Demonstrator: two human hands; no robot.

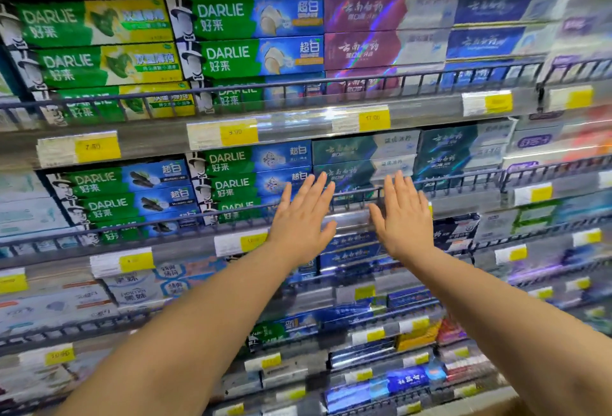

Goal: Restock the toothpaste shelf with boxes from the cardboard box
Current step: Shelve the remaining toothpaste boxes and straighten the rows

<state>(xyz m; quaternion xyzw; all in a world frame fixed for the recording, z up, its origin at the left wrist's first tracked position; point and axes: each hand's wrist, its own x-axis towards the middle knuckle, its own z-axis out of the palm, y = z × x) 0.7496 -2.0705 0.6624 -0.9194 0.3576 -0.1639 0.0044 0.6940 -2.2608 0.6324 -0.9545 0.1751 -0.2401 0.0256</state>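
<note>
Toothpaste boxes (361,164) dark green, stacked flat behind wire rail (463,180).

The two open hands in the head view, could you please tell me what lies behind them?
Dark green toothpaste boxes behind a wire shelf rail; left hand and right hand hide parts.

shop | stacked toothpaste boxes (255,36) | wire-railed shelves (298,82) | yellow price tags (374,119)

Bright, even store light falls from above. Glare streaks the clear price strip (328,117) at the front edge of the upper shelf (231,107). Motion blur smears the right and lower edges; shelf lines bow with wide-angle distortion. The centre stays fairly sharp.
</note>
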